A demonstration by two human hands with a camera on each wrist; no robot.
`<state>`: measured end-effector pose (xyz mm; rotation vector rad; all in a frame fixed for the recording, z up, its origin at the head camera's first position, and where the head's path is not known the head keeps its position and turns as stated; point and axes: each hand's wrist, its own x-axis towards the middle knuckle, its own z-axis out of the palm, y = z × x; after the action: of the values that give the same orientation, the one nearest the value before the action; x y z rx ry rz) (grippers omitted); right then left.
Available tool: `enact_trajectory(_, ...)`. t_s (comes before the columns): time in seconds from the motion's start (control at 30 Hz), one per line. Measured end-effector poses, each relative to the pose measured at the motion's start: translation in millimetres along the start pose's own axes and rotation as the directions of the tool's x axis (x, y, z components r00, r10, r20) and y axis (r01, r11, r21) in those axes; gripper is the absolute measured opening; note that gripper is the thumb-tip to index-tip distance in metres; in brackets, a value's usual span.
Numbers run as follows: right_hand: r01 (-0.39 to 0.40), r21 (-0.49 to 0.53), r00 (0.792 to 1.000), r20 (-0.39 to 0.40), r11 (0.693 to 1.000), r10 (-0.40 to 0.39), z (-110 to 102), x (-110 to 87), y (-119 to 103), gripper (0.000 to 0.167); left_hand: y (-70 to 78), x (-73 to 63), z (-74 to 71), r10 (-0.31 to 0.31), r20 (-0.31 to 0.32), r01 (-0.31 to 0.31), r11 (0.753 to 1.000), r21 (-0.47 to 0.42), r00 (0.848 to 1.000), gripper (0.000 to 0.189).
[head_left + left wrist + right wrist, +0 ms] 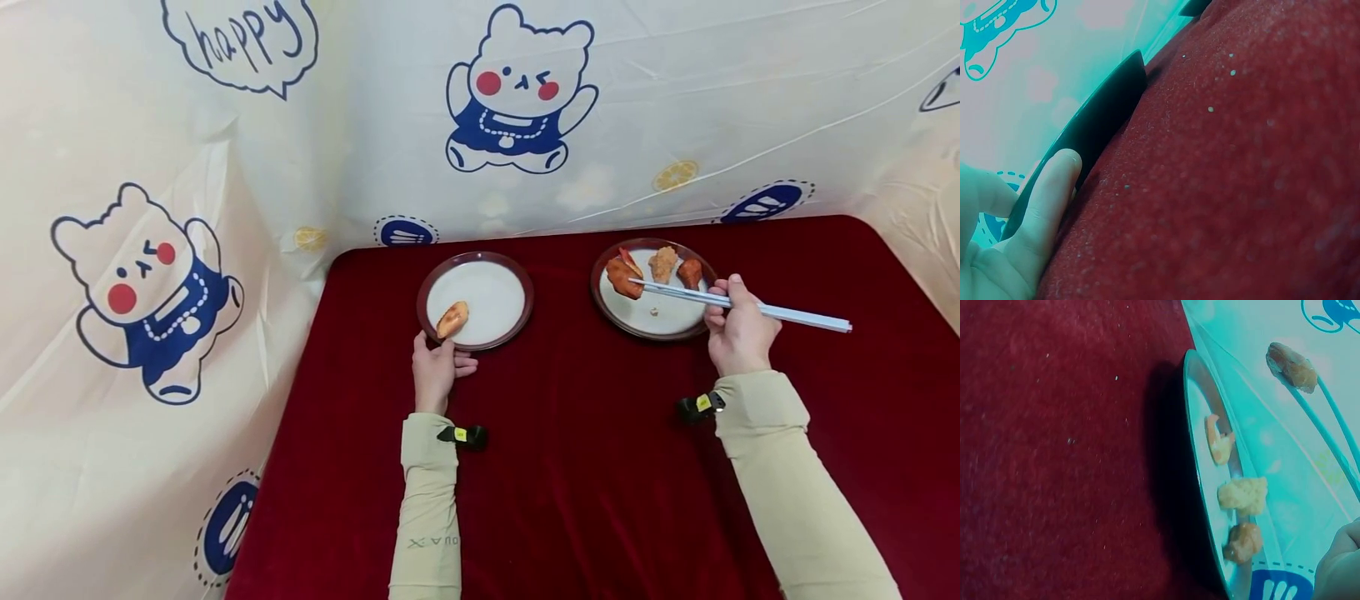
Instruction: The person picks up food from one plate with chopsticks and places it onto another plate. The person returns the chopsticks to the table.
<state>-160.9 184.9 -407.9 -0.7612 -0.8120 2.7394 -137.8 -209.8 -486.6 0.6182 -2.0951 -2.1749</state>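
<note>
At the left plate [486,345], white with a brown rim, my left hand [433,372] holds the near-left edge. In the left wrist view, the thumb [1054,187] lies along the plate's dark outer side, with a finger beyond the rim. A golden-brown, dumpling-shaped piece [452,320] lies on that plate. My right hand [742,332] grips pale chopsticks [795,314]. Their tips pinch a reddish-brown piece of chicken [1292,367], raised above the right plate [637,327]. On this plate are a shrimp [1217,442], a piece of fried chicken [663,264] and a brown drumstick [689,272].
Dark red cloth [570,467] covers the table. Behind and to the left hangs a pale curtain [390,108] printed with bears. A small crumb [654,312] lies on the right plate. Each wrist wears a small black camera.
</note>
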Motion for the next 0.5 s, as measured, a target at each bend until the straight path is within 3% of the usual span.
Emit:
enact_trajectory(0.2,-0.003,-0.012,1.000,-0.014,1.000,0.003,-6,2.3,1,0.019,0.1,0.4,-1.3,-0.005,-0.005,0.005,1.000,0.002,1.000,0.069)
enact_trajectory(0.5,0.033,-0.124,0.994,-0.098,0.992,-0.045,-19,10.3,2,0.019,-0.5,1.2,-0.7,-0.018,0.001,0.018,1.000,0.005,1.000,0.069)
